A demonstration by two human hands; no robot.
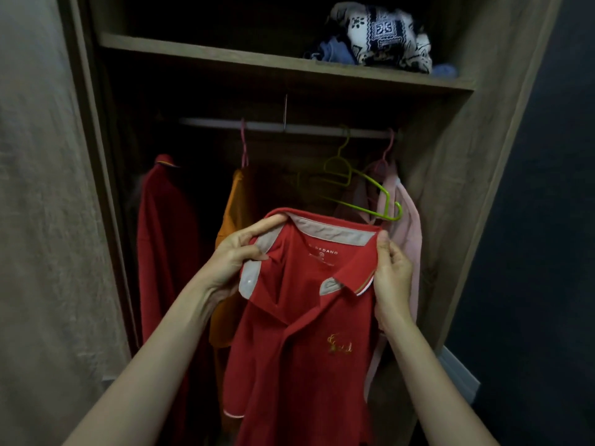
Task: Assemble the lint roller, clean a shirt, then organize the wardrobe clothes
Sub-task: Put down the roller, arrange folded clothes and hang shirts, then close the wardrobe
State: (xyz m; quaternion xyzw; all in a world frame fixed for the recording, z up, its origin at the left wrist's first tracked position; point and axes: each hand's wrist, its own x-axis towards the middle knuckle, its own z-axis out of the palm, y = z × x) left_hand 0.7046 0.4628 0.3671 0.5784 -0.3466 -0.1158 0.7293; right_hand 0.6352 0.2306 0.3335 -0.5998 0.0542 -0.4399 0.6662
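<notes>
The red polo shirt [306, 349] is held up by its collar before the open wardrobe [450, 188], below the rail [306, 127]. One side of the collar is taken in the grip of the left hand [238, 252], fingers curled round the fabric; the other edge is pinched by the right hand [391, 272]. No lint roller is seen, so assembling and cleaning are judged done, though this dim view cannot confirm it. The organizing stage appears to be in hand: a dark red shirt [164, 236], an orange shirt [231, 226] and a pink shirt [409, 233] are hung on the rail, beside a bare green hanger [360, 191]. The held shirt is not yet hung, and a patterned bundle [380, 37] is heaped on the shelf [225, 56].
</notes>
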